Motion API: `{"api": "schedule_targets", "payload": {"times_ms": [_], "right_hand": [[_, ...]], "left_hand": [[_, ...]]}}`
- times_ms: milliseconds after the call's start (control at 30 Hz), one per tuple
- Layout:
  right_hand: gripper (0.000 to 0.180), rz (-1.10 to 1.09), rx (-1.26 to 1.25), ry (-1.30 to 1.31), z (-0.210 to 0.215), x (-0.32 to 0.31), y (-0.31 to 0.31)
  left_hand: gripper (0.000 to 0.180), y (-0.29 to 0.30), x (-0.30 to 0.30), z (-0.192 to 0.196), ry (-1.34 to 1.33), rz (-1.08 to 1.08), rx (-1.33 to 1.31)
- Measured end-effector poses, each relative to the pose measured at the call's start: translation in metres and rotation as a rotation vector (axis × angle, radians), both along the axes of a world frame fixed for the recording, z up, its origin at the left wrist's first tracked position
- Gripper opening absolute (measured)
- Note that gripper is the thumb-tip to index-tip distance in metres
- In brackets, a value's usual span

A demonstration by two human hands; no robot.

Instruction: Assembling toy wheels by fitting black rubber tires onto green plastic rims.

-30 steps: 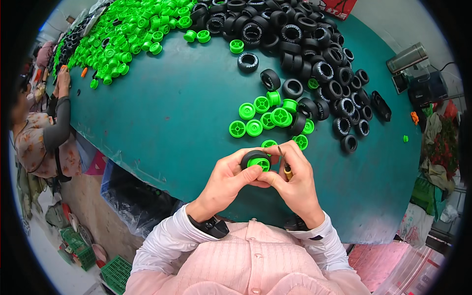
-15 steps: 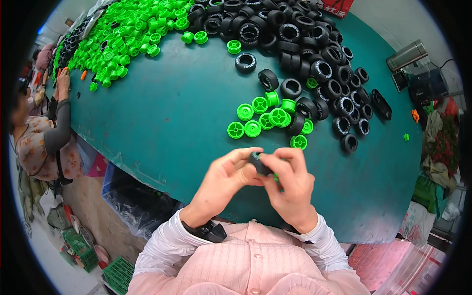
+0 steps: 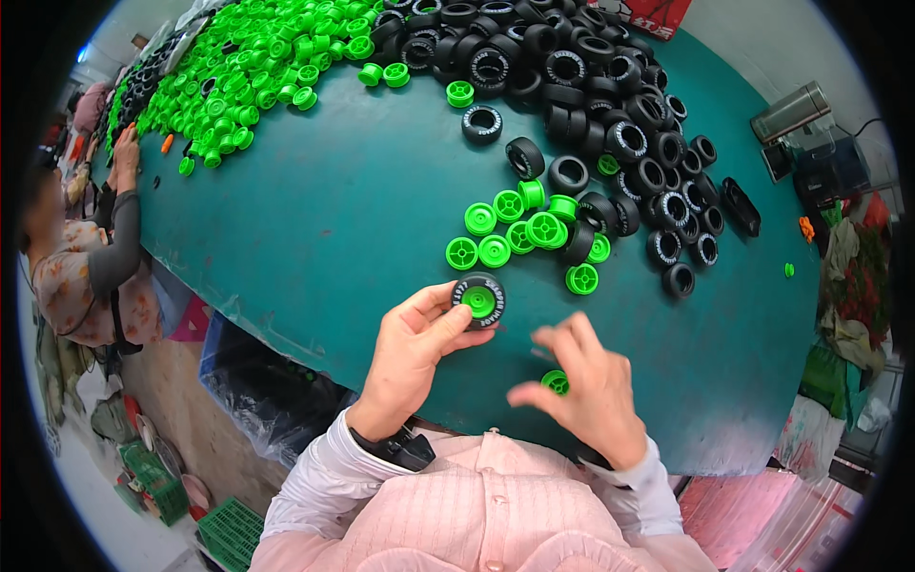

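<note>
My left hand [image 3: 412, 345] pinches a black toy tyre [image 3: 463, 307] between thumb and fingers. A green wheel rim [image 3: 481, 302] sits inside that tyre, its face turned up. To the right, my right hand [image 3: 593, 393] is apart from the tyre, thumb and forefinger spread. A second green rim [image 3: 555, 382] shows at its palm, tucked behind the thumb; the fingers around it are partly hidden. Just beyond my hands lies a small group of loose green rims [image 3: 494, 251], with black tyres [image 3: 569, 173] beside it.
A big heap of green rims [image 3: 276, 57] covers the far left of the green table [image 3: 315, 219]. Black tyres [image 3: 564, 69] are piled at the far middle and right. A black tray [image 3: 741, 207] and a steel flask [image 3: 791, 112] stand right. A co-worker [image 3: 91, 238] sits left.
My hands have parted. The tyre in my left hand is turned to show the rim inside, and my right hand has moved right and nearer with its thumb and forefinger spread.
</note>
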State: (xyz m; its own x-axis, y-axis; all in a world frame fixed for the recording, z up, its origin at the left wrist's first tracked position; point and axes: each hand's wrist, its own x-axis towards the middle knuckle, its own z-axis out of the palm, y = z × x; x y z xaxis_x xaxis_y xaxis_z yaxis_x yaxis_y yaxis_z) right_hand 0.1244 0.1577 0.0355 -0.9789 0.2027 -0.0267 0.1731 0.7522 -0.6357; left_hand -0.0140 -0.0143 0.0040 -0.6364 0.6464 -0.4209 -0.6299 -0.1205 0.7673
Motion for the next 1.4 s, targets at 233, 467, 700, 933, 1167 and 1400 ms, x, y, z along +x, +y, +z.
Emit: {"api": "schedule_targets", "payload": {"times_ms": [233, 467, 700, 933, 1167, 1400], "right_hand": [[0.063, -0.128, 0.294, -0.051, -0.016, 0.005, 0.01], [0.032, -0.324, -0.597, 0.194, -0.026, -0.034, -0.007], [0.018, -0.384, -0.736, 0.169, -0.029, -0.045, -0.017], [0.017, -0.443, -0.803, 0.165, -0.031, -0.047, -0.019], [0.014, -0.471, -0.94, 0.171, -0.031, -0.045, -0.022], [0.015, -0.484, -1.065, 0.132, -0.03, -0.046, -0.018]], "left_hand": [[0.029, 0.001, -0.001, -0.003, -0.036, -0.03, -0.036], [0.032, 0.007, 0.009, 0.0, 0.063, -0.153, -0.001], [0.031, 0.012, 0.015, -0.001, 0.132, -0.128, -0.069], [0.032, 0.013, 0.013, -0.003, 0.346, -0.213, -0.143], [0.03, 0.01, 0.011, -0.005, 0.274, -0.162, -0.065], [0.029, 0.012, 0.01, -0.003, 0.174, -0.159, -0.048]]}}
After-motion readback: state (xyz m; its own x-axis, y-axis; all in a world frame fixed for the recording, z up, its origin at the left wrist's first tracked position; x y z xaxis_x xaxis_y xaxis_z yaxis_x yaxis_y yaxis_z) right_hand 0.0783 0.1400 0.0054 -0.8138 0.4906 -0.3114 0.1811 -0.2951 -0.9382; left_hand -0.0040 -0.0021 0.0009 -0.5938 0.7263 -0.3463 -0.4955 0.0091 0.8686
